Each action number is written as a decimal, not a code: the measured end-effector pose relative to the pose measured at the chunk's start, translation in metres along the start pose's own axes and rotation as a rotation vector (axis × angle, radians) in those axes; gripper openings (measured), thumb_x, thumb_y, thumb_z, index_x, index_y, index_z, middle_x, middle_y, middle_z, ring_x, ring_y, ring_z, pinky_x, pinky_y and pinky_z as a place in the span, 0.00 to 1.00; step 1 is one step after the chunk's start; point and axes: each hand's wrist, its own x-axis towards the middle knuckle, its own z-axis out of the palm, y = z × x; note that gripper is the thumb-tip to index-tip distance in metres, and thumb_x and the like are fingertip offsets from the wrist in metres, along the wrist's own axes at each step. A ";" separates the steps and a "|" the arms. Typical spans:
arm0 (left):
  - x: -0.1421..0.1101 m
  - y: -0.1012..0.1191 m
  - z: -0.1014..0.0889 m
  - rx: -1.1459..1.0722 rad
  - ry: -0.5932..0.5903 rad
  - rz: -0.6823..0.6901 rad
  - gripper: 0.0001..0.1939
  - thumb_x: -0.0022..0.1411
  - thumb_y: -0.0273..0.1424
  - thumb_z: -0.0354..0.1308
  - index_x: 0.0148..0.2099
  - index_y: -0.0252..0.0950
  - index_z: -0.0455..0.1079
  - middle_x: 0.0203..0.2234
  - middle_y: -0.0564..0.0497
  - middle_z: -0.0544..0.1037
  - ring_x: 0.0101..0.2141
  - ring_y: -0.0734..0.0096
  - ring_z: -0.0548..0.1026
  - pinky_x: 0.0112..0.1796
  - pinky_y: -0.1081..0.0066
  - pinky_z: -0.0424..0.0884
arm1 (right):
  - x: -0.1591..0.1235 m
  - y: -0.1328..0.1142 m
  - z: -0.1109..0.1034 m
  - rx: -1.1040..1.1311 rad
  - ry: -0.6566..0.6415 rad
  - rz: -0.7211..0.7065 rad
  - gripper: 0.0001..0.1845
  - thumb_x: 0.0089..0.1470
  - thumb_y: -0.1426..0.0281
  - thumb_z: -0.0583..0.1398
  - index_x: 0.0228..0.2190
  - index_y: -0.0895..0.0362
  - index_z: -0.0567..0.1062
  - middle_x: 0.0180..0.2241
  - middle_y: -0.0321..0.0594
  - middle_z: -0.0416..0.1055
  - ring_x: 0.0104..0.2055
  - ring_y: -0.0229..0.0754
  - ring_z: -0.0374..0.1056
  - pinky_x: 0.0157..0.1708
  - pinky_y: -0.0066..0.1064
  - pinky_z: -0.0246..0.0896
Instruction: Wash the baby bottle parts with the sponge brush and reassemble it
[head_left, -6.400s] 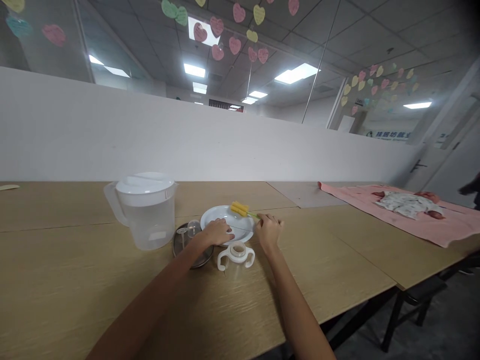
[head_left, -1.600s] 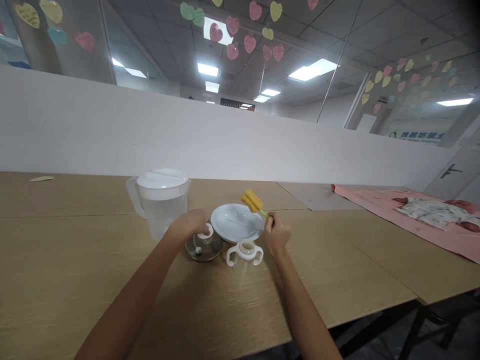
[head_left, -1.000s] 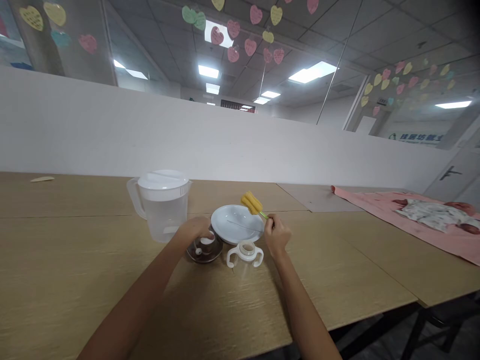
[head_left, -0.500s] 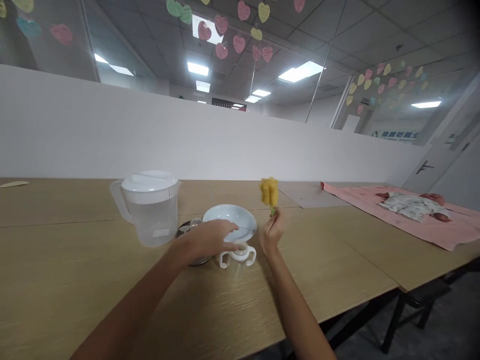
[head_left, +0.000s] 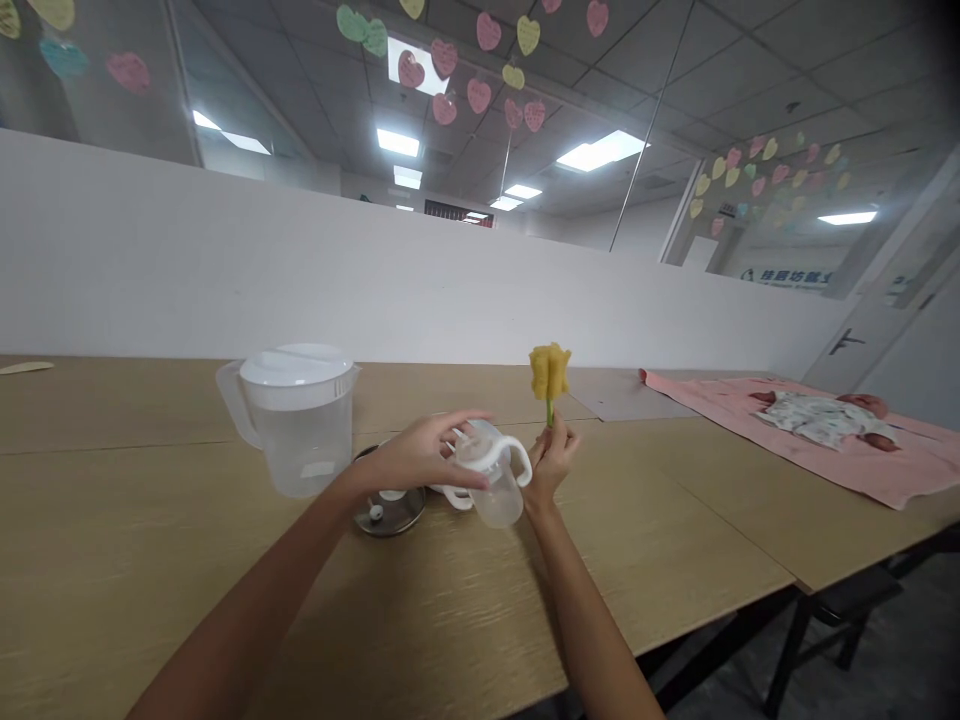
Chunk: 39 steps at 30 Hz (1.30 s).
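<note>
- Your left hand (head_left: 420, 462) is closing its grip around a clear plastic baby bottle with two white loop handles (head_left: 491, 478), fingers wrapping over the neck and shoulder while the bottle is tilting, its body leaning down toward the right and lifted clear of the light wooden counter (head_left: 187, 590).
- Your right hand (head_left: 551, 462) is pinching the thin green stem of a yellow sponge bottle brush (head_left: 549, 372) between fingertips, and the sponge head is standing upright above that hand.
- Bottle and brush are sitting just beside each other, the nearer white handle almost touching your right hand; whether they are actually touching cannot be told.
- Under your left wrist a round metal lid with a small knob (head_left: 381, 510) is lying flat on the counter, and something small and white is resting on it.
- Left of that lid a translucent plastic pitcher with a white lid and side handle (head_left: 296, 418) is standing upright, holding clear water.
- Behind your left hand only a sliver of a white plate (head_left: 441, 490) is showing.
- Far to the right, well apart from your hands, a baby doll in patterned clothes (head_left: 821, 418) is lying on a pink cloth (head_left: 885, 470) spread over the counter.
- Behind the counter a white partition wall (head_left: 375, 280) is running across the view.
</note>
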 end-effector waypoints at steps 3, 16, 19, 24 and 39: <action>0.003 -0.006 -0.008 -0.146 0.173 0.021 0.34 0.48 0.39 0.63 0.56 0.38 0.59 0.50 0.48 0.70 0.49 0.63 0.69 0.47 0.69 0.66 | -0.002 -0.002 -0.001 -0.031 -0.016 -0.047 0.21 0.59 0.66 0.44 0.47 0.58 0.70 0.34 0.45 0.62 0.35 0.40 0.63 0.33 0.29 0.58; 0.018 -0.047 -0.008 0.480 0.566 0.004 0.25 0.46 0.30 0.61 0.50 0.36 0.68 0.38 0.47 0.67 0.38 0.63 0.70 0.39 0.66 0.69 | -0.013 0.011 0.003 -0.054 -0.232 -0.327 0.30 0.61 0.61 0.44 0.14 0.59 0.68 0.12 0.36 0.60 0.16 0.32 0.54 0.20 0.25 0.45; 0.016 -0.049 -0.010 0.528 0.578 0.043 0.26 0.47 0.29 0.60 0.51 0.37 0.66 0.38 0.48 0.65 0.39 0.64 0.70 0.41 0.68 0.69 | -0.011 0.012 0.005 -0.107 -0.204 -0.270 0.31 0.61 0.61 0.43 0.12 0.59 0.67 0.11 0.36 0.60 0.15 0.31 0.53 0.20 0.25 0.44; 0.014 -0.053 -0.011 0.696 0.512 0.153 0.22 0.51 0.24 0.56 0.50 0.37 0.66 0.41 0.47 0.66 0.42 0.64 0.69 0.43 0.67 0.68 | -0.005 0.017 0.003 -0.255 -0.084 -0.338 0.30 0.60 0.63 0.47 0.09 0.58 0.63 0.09 0.33 0.55 0.14 0.29 0.47 0.19 0.26 0.38; 0.030 -0.062 0.017 1.102 0.355 0.221 0.17 0.59 0.17 0.45 0.47 0.34 0.65 0.40 0.42 0.69 0.43 0.62 0.68 0.45 0.62 0.65 | 0.000 0.029 0.000 -0.426 -0.098 -0.495 0.24 0.57 0.68 0.49 0.11 0.58 0.64 0.13 0.35 0.61 0.18 0.31 0.54 0.22 0.27 0.40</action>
